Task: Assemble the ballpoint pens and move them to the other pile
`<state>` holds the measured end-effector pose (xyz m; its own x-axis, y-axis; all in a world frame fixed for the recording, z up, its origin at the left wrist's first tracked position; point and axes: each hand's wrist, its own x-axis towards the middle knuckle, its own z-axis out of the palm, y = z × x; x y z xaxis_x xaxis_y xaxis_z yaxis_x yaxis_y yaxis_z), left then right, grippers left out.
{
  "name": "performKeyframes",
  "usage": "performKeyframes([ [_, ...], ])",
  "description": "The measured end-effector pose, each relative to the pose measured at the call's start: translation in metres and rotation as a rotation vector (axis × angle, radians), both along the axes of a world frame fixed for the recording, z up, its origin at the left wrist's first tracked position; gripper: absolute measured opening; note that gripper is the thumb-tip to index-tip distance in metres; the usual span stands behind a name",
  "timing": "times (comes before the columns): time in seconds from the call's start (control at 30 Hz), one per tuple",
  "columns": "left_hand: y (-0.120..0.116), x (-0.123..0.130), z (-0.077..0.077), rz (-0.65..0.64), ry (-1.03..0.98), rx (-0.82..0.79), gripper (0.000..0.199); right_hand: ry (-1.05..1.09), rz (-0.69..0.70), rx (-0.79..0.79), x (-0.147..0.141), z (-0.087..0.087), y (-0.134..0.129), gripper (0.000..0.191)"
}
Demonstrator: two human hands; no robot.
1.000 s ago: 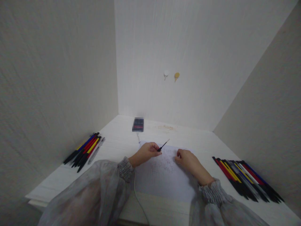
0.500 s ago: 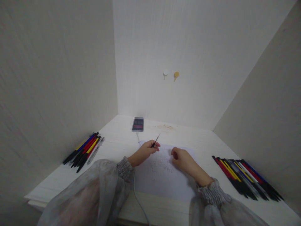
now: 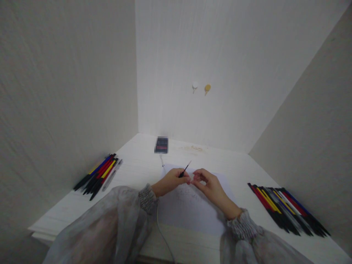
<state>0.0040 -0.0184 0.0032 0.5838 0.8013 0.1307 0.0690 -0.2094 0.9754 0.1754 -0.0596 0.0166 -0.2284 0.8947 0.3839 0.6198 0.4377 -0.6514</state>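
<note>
My left hand [image 3: 173, 179] is closed, pinching a thin pen refill [image 3: 187, 167] with a black piece at its lower end. The refill sticks up and to the right from the fingers, with a paler tip. Just beside it is my right hand [image 3: 210, 185], its thumb apart from the curled forefinger and nothing visible between them. The right thumb reaches the left fingertips; whether they touch I cannot tell. Both hands are over a white sheet of paper [image 3: 192, 220] with faint writing, partly hidden by them.
Several pens with black, red, yellow and blue parts [image 3: 100, 176] lie at the left. Another row of pens [image 3: 286, 209] lies at the right. A blurred dark box [image 3: 161, 145] stands at the back by a white cable [image 3: 163, 238]. Walls enclose the table; two hooks [image 3: 207, 88] hang behind.
My right hand has moved left to my left hand, and its thumb has come away from the forefinger. The left hand has shifted slightly right with the refill.
</note>
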Motion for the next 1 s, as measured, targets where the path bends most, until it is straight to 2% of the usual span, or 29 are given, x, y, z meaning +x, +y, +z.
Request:
performKeyframes([
  [0.1, 0.006, -0.001, -0.004, 0.072, -0.018, 0.031, 0.019, -0.320, -0.286, -0.020, 0.023, 0.006, 0.007, 0.025],
  [0.17, 0.009, -0.001, -0.007, 0.112, -0.044, 0.038, 0.018, -0.592, -0.471, -0.122, 0.041, 0.008, 0.009, 0.027],
  [0.27, 0.011, -0.001, -0.008, 0.149, -0.074, 0.029, 0.017, -0.829, -0.571, -0.342, 0.060, 0.008, 0.008, 0.029],
  [0.37, 0.010, 0.000, -0.008, 0.155, -0.093, 0.010, 0.018, -0.899, -0.535, -0.441, 0.065, 0.007, 0.007, 0.024],
  [0.47, 0.009, 0.001, -0.007, 0.165, -0.094, -0.008, 0.019, -0.870, -0.511, -0.426, 0.059, 0.007, 0.008, 0.018],
  [0.53, 0.009, 0.001, -0.006, 0.176, -0.085, -0.013, 0.019, -0.769, -0.427, -0.357, 0.051, 0.008, 0.008, 0.015],
  [0.63, 0.007, 0.001, -0.003, 0.174, -0.086, -0.017, 0.021, -0.491, -0.200, -0.241, 0.038, 0.010, 0.006, 0.011],
  [0.73, 0.005, 0.001, 0.000, 0.180, -0.082, -0.010, 0.022, -0.244, -0.038, -0.221, 0.024, 0.010, 0.002, 0.010],
  [0.83, 0.003, 0.001, 0.002, 0.184, -0.071, 0.009, 0.022, -0.117, 0.041, -0.249, 0.016, 0.009, -0.001, 0.010],
  [1.0, 0.003, 0.001, 0.002, 0.155, -0.083, 0.018, 0.023, -0.056, 0.061, -0.272, 0.012, 0.006, -0.002, 0.009],
])
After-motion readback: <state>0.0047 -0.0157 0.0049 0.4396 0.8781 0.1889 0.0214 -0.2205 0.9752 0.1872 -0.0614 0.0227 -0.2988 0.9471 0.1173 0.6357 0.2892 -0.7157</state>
